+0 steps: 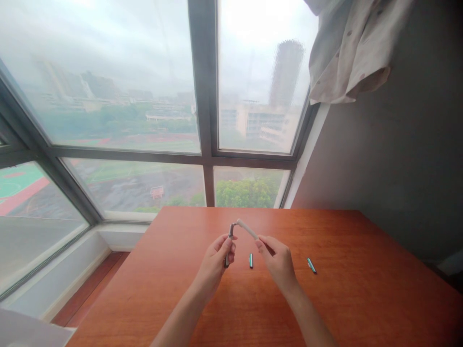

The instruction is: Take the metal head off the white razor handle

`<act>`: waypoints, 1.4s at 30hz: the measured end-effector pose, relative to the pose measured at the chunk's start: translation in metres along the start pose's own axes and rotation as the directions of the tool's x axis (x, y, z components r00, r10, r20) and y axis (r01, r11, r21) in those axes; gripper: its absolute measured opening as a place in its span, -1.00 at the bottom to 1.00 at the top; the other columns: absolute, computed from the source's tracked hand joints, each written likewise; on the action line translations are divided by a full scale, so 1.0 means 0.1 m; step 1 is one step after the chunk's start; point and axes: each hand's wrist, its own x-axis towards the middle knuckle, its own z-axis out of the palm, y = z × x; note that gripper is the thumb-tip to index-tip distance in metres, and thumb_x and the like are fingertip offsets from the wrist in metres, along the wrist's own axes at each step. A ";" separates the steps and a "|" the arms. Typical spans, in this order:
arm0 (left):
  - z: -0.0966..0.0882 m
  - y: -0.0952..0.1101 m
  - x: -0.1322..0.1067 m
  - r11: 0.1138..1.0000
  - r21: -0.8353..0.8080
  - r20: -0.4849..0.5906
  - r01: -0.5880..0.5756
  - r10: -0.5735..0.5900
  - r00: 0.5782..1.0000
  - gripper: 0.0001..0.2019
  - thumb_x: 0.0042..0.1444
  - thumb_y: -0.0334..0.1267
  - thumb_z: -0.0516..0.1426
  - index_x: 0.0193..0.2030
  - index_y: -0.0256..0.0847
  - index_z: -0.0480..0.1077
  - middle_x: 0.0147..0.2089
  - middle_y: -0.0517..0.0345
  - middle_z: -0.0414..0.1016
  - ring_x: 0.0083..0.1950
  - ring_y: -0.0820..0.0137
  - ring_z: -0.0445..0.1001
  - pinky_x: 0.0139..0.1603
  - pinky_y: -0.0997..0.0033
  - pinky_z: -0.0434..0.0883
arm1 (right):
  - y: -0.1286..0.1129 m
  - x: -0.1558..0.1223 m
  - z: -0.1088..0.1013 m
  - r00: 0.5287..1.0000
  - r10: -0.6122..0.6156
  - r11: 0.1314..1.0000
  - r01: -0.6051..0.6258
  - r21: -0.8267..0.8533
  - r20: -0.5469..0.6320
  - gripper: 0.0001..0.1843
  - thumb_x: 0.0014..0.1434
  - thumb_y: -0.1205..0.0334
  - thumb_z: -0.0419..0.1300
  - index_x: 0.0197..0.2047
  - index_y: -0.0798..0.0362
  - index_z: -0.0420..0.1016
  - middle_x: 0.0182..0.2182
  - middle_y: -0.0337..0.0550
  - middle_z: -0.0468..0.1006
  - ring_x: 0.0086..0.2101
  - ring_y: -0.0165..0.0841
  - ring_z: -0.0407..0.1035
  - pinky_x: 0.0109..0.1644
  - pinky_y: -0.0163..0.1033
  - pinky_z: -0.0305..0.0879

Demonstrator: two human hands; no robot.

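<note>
Above a reddish wooden table [354, 299], my left hand [217, 262] is closed around a thin dark grey stick-like piece [230, 233] held nearly upright. My right hand [277, 260] pinches a slim white rod [248, 229] that slants up and left, its tip meeting the top of the dark piece. A small teal-and-silver part [251, 260] lies on the table between my hands. A second similar teal part [311, 265] lies to the right of my right hand.
A large window [204, 120] runs behind the table's far edge, with a low sill at the left. A grey wall [398, 144] stands at the right, with a light spotted garment [350, 53] hanging at the top.
</note>
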 end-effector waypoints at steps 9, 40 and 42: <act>-0.01 -0.01 0.00 1.000 0.020 0.025 -0.014 0.013 1.000 -0.70 0.04 -0.06 0.21 -0.21 -0.25 0.42 -0.45 0.25 0.27 -0.54 0.61 0.16 -0.50 0.57 0.11 | 0.00 0.00 0.01 1.000 -0.013 1.000 0.013 -0.009 0.018 -0.74 0.22 0.13 0.09 -0.25 0.08 0.56 -0.45 -0.18 0.53 -0.43 -0.37 0.39 -0.35 -0.36 0.26; -0.02 0.02 0.00 0.999 0.047 0.020 -0.025 0.024 1.000 -0.69 0.02 -0.04 0.22 -0.22 -0.25 0.42 -0.47 0.26 0.25 -0.54 0.60 0.14 -0.52 0.57 0.09 | 0.00 0.01 -0.02 1.000 -0.020 0.998 0.019 -0.066 -0.012 -0.72 0.23 0.12 0.07 -0.26 0.07 0.56 -0.44 -0.15 0.55 -0.43 -0.35 0.40 -0.35 -0.34 0.27; -0.01 0.03 0.00 0.999 0.047 0.008 -0.021 0.021 1.000 -0.67 0.00 -0.03 0.23 -0.23 -0.25 0.42 -0.47 0.26 0.25 -0.55 0.59 0.14 -0.52 0.56 0.09 | -0.02 0.01 -0.03 1.000 -0.019 0.997 0.018 -0.069 -0.019 -0.70 0.24 0.11 0.06 -0.26 0.08 0.56 -0.44 -0.14 0.55 -0.44 -0.35 0.40 -0.36 -0.34 0.27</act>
